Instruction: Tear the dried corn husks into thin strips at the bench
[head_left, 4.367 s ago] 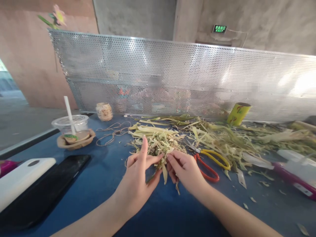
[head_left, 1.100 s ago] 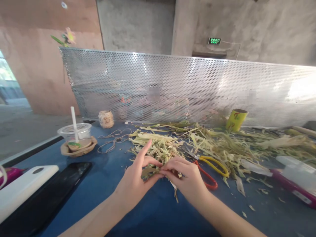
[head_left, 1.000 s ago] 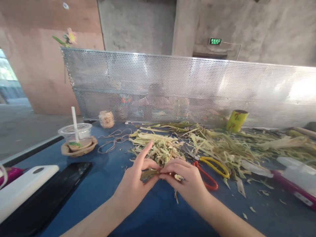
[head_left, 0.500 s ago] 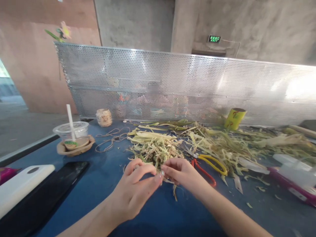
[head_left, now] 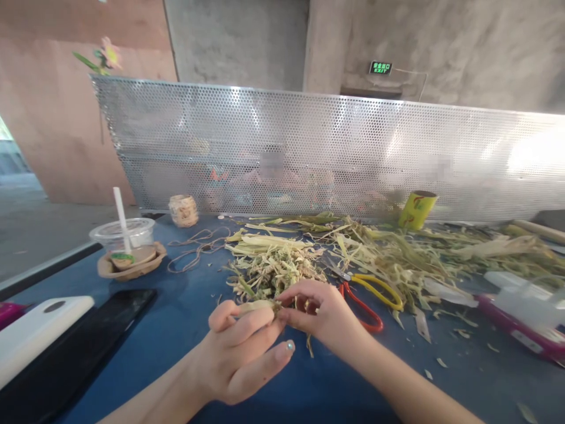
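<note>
In the head view, a pale dried husk strip (head_left: 255, 306) lies across the fingers of my left hand (head_left: 241, 353). It is held between those fingers while the left thumb sticks out to the right. My right hand (head_left: 326, 309) pinches the strip's right end, its thumb and fingertips close to the left fingers. Just beyond both hands is a knotted, frayed bundle of husk (head_left: 282, 268), partly covered by the hands. Scissors (head_left: 377, 288) with one yellow and one red handle lie right of the bundle, blades pointing toward it.
Loose husks (head_left: 397, 253) spread over the right side of the blue table (head_left: 176, 330). Thin twine (head_left: 198, 250), a lidded plastic cup (head_left: 128, 232) and a black phone (head_left: 112, 321) are on the left. A yellow tube (head_left: 417, 211) stands by the perforated metal screen (head_left: 309, 147).
My left thumb has moved down, away from the other fingers. My right hand has shifted slightly left, and the pale strip now shows across the left fingers. The view has shifted slightly.
</note>
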Demonstrator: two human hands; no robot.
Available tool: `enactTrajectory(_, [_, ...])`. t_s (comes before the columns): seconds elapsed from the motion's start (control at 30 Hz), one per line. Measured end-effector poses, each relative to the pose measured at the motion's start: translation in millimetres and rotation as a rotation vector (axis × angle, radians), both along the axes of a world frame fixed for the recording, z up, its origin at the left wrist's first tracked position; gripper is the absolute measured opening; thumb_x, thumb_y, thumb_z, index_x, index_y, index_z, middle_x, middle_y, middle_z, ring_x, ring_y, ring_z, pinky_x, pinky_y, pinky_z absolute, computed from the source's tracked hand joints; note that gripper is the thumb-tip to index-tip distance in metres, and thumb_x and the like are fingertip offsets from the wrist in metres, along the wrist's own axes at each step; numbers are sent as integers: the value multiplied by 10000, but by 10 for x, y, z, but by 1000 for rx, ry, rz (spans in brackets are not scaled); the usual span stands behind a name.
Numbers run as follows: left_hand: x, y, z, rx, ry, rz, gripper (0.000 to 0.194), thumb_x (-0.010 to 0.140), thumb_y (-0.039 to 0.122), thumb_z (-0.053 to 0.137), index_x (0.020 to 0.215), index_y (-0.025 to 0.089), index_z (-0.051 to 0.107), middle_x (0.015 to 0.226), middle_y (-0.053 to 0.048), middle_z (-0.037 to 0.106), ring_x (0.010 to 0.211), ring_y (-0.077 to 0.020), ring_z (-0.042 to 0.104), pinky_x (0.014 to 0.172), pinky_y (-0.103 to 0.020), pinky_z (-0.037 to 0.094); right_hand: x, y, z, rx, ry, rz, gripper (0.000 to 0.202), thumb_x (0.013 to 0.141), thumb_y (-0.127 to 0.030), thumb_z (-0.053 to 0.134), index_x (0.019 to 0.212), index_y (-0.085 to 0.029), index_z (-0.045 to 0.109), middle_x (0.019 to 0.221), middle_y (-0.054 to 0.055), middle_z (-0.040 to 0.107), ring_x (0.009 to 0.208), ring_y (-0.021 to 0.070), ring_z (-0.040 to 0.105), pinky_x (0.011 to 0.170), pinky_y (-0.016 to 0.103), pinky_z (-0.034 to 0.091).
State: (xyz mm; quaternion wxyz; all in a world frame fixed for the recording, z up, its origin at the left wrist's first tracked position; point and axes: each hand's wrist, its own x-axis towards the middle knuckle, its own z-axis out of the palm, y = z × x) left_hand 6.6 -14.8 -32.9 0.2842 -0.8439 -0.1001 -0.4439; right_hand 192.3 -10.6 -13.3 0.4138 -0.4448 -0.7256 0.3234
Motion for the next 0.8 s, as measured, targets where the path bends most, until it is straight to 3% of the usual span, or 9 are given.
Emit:
enactTrajectory(0.2, [14,3,-84,21,86,9,450,827,120,404,1229,321,406,797,12,676,835,-144,576,735,-333,291,0,32,-51,122,9,43,80,682,-236,672,726,-187,717,657,18,654,526,89,508,477,197,394])
enactTrajectory(0.4, [75,-14,50,-30,-3,41,631,828,53,418,1391,140,146,708,0,688,824,-161,545,683,-333,261,9,-31,-57,403,-99,-4,140,758,-149,574,745,-201,703,752,32,668,678,121,593,619,216,470])
enactTrajectory(0.53, [75,-4,46,-37,-3,21,592,859,71,383,1395,173,153,741,-24,700,811,-171,560,674,-334,256,3,-47,-82,457,-95,-12,144,752,-134,555,755,-199,683,775,29,658,654,107,584,577,190,467])
enactTrajectory(0.7, [106,-2,34,-366,-121,76,845,775,45,568,1400,213,25,751,41,715,757,-139,594,807,-349,260,-38,-61,-68,392,28,-71,113,702,-115,547,714,-177,641,736,24,614,514,74,496,454,175,406])
enactTrajectory(0.8, [153,4,55,-562,-233,-29,892,749,61,603,1403,180,9,703,50,708,755,-157,601,863,-374,306,-59,-55,-44,284,110,-67,100,682,-116,546,701,-176,623,695,6,585,489,66,450,440,176,378])
